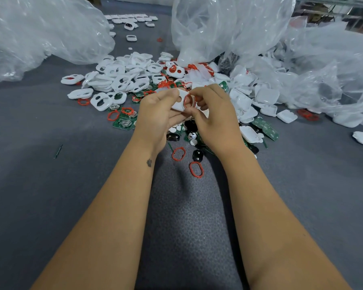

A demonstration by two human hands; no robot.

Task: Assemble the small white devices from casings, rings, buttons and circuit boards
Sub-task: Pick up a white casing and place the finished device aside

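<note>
My left hand (155, 114) grips a white casing (179, 102) with two holes, held above the grey table. My right hand (212, 116) pinches a red ring (190, 100) against that casing's right side. Behind the hands lies a heap of white casings with holes (117, 78) on the left and closed white casing halves (260, 97) on the right. Green circuit boards (123, 122) and loose red rings (178, 153) lie around and under the hands. Black buttons (197, 155) sit near my right wrist.
Large clear plastic bags (40, 32) stand at the back left, another bag (228, 24) at the back centre, and more crumpled bags (333, 76) on the right. A row of white devices (132, 19) lies far back. The grey table mat (50, 185) spreads toward me.
</note>
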